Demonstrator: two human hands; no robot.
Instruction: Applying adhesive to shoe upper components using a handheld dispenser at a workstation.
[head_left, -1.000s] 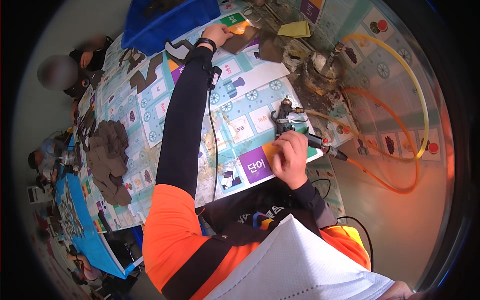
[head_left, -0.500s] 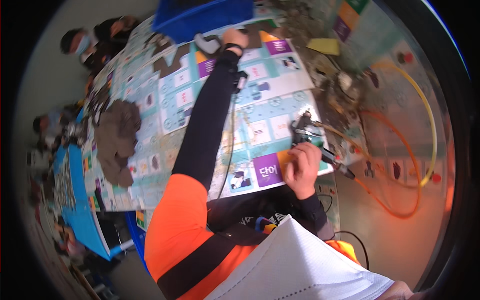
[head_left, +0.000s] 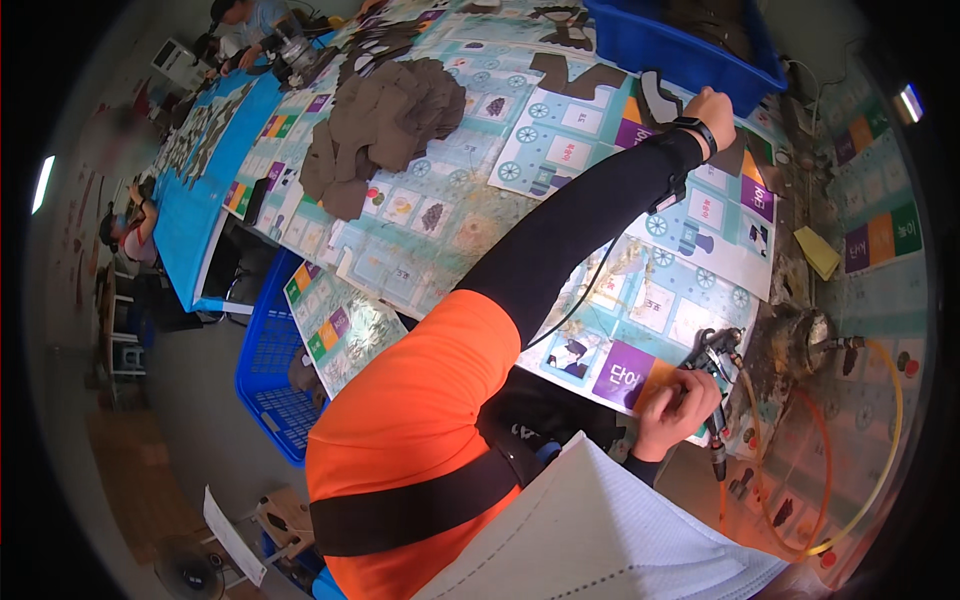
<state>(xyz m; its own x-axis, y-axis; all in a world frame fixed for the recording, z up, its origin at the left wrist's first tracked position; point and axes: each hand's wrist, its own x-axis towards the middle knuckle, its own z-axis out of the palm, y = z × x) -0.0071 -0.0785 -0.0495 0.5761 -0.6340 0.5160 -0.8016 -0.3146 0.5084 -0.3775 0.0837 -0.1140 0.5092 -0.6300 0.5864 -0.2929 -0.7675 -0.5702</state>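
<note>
My left hand (head_left: 712, 118) is stretched to the far side of the table, a black band on its wrist. Its fingers are closed; whatever they grip is hidden. Beside it lies a curved grey-and-white piece (head_left: 660, 98), and dark brown flat cut pieces (head_left: 575, 76) are spread just to the left. At the table's near right corner my right hand (head_left: 677, 410) is curled, thumb close to the fingers, and I cannot make out anything in it. A spray gun (head_left: 716, 350) with a hose fitting lies right against that hand, its handle visible past the fingers.
A blue bin (head_left: 690, 45) with brown pieces stands behind my left hand. Brown cut pieces are heaped (head_left: 385, 125) at the table's middle left. Yellow and orange hoses (head_left: 890, 440) loop at the right. A blue basket (head_left: 262, 370) sits below the left edge. People work farther off.
The view has swung left, so the table and both hands appear farther right. My left hand remains beside the grey-and-white piece, my right hand beside the spray gun.
</note>
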